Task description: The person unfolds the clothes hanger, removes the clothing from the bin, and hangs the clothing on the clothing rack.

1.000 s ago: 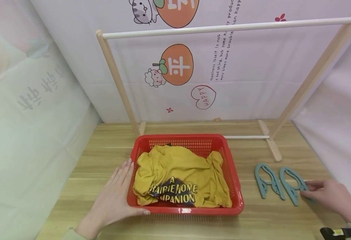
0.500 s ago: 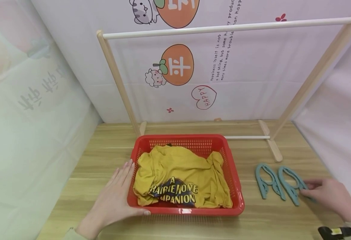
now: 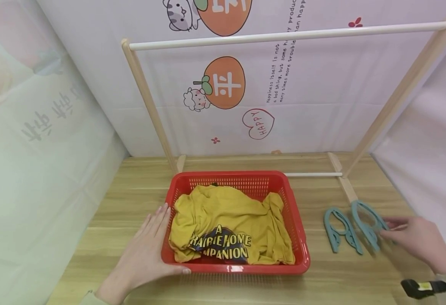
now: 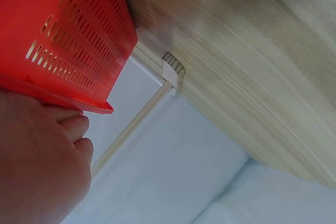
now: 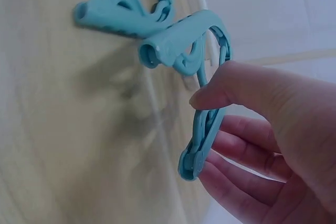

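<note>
My right hand pinches a teal folding clothes hanger between thumb and fingers. In the right wrist view the hanger is folded, its arms bent down, and it stands off the table with a shadow beneath. A second teal folding hanger lies on the table just left of it. On the other side, my left hand rests at the near left corner of a red plastic basket, fingers straight along its side and thumb on the front rim. Crumpled inside is a yellow T-shirt with printed lettering.
Behind the basket stands a wooden rack with a white top bar. One of its feet reaches forward near the hangers. Printed cloth covers the walls around the wood-patterned table.
The hanger in my right hand has risen off the table and shifted slightly away from me, up in the head view. The left hand, basket and other hanger stay put.
</note>
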A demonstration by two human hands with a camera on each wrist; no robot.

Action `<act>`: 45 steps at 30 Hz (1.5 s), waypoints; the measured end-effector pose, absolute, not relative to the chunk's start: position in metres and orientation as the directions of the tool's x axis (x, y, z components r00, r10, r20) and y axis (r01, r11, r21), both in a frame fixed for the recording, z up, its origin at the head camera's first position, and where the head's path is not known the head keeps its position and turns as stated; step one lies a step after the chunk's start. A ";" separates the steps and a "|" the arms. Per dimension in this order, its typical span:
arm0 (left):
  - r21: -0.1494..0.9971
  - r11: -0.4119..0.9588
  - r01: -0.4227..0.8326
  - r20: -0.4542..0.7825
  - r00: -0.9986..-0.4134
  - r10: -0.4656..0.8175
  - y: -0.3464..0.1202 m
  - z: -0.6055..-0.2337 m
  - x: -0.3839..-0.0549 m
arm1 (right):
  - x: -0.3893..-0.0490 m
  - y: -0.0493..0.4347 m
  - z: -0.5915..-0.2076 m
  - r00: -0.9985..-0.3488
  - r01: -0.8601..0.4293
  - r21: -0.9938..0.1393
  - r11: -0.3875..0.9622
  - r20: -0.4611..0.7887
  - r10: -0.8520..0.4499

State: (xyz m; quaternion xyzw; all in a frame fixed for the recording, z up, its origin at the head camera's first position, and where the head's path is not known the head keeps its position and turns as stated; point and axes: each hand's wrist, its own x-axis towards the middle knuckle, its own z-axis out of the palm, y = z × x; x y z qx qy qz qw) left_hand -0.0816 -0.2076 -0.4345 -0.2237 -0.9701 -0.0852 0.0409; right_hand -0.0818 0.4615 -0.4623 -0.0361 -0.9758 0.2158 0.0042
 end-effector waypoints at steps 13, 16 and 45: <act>0.138 0.883 0.449 0.123 -0.892 0.435 -0.207 -0.435 -0.083 | -0.099 0.434 -0.429 -0.996 0.031 -0.427 0.904 0.064 0.064; 0.138 0.884 0.447 0.119 -0.893 0.433 -0.207 -0.435 -0.083 | -0.105 0.425 -0.420 -0.996 0.022 -0.434 0.901 0.073 0.059; 0.138 0.881 0.453 0.121 -0.890 0.439 -0.208 -0.435 -0.082 | -0.151 0.332 -0.369 -0.992 -0.065 -0.554 0.830 0.127 0.007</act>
